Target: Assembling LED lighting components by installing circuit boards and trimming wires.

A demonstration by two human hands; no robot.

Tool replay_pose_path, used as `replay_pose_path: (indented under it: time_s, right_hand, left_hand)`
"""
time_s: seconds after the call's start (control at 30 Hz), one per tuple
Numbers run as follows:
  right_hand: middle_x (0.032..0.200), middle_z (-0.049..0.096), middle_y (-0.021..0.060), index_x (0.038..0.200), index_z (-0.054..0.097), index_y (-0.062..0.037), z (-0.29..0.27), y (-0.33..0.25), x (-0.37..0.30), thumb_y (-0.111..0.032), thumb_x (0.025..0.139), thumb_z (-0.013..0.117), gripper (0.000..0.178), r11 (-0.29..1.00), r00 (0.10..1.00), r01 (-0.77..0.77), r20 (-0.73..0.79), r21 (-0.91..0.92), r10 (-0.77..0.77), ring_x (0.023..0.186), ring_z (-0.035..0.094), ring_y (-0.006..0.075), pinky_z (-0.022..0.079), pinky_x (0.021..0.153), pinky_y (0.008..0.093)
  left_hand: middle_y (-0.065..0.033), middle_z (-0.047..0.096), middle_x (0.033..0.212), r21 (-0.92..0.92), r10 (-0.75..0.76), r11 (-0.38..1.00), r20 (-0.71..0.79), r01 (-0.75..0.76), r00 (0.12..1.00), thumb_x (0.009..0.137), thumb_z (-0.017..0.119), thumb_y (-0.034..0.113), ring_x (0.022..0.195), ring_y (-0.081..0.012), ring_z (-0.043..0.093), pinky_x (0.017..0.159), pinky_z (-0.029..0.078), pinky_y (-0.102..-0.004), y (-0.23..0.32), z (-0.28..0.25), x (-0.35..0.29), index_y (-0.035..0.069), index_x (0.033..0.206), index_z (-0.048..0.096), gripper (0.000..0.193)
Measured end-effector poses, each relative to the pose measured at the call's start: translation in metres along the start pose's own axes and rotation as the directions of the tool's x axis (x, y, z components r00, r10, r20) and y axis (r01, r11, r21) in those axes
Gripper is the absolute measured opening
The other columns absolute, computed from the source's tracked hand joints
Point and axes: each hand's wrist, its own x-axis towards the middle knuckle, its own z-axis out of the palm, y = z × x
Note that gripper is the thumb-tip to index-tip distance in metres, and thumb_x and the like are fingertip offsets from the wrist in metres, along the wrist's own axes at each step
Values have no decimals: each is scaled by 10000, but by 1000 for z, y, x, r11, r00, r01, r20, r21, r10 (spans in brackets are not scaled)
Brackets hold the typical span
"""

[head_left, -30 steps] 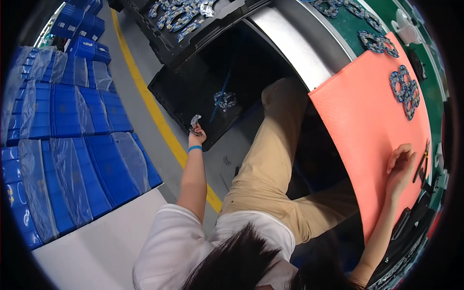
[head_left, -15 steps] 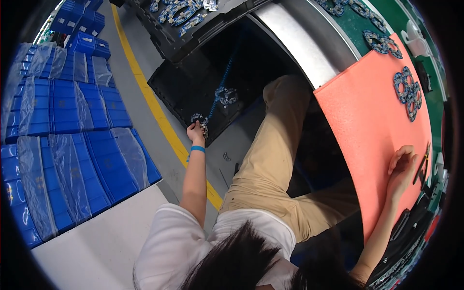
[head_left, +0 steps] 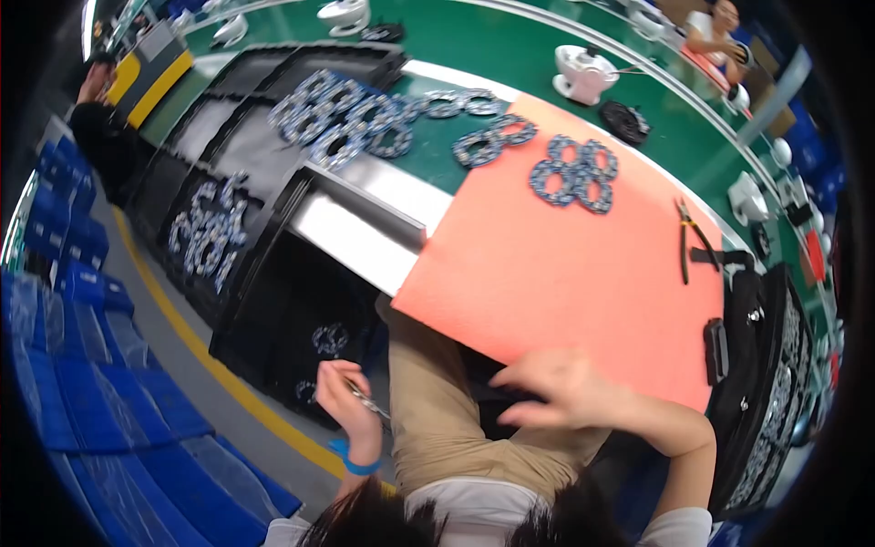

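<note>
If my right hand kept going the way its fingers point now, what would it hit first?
The right hand points left along the near edge of the orange mat. It would probably pass over the lap toward the left hand; depth is unclear.

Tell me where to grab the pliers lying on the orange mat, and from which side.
Take the pliers by the two long handles, closing around both at once. They lie flat near the right edge of the orange mat, handles spread slightly toward the person, with the head pointing away, so probably come straight down from above at the near end, where bare mat surrounds them.
</note>
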Motion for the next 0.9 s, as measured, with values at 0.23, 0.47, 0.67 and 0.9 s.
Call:
replay_pose_path:
  time_s: [0.23, 0.47, 0.67, 0.9]
  right_hand:
    - [769, 577, 74, 931, 586, -6, 42, -26, -10, -193, 806, 633, 230, 998, 986, 50, -158, -46, -56, 686, 586, 182, 491, 548, 274]
    - [794, 564, 125, 927, 549, 55, 35, -23, -27, -1, 718, 611, 225, 981, 989, 63, -122, -182, -86, 642, 549, 246, 462, 537, 305]
    - [733, 582, 120, 799, 553, 11, 24, -16, -26, 41, 783, 454, 105, 998, 992, -17, -127, 56, 24, 562, 510, 222, 418, 515, 326]
    - [778, 589, 119, 903, 581, 28, 23, -25, -10, 1, 847, 461, 135, 969, 949, -224, -204, 102, 241, 601, 528, 177, 426, 547, 261]
  left_hand:
    - [-46, 383, 563, -300, 193, 951, 396, -72, 898, 974, 301, 200, 520, -105, 352, 482, 258, -238, 38, 82, -54, 22, 623, 397, 405]
    - [-33, 311, 548, -164, 186, 981, 618, -105, 764, 946, 288, 196, 476, -116, 277, 441, 224, -270, 42, 90, -67, 29, 645, 339, 348]
    - [-3, 268, 507, -223, -119, 857, 791, 464, 600, 963, 138, 374, 489, -114, 241, 487, 206, -272, 33, 69, -77, 71, 528, 259, 544]
    - [-86, 425, 628, -44, 102, 991, 853, -124, 512, 777, 656, 178, 582, -213, 450, 506, 331, -311, 40, 41, -62, -12, 709, 515, 247]
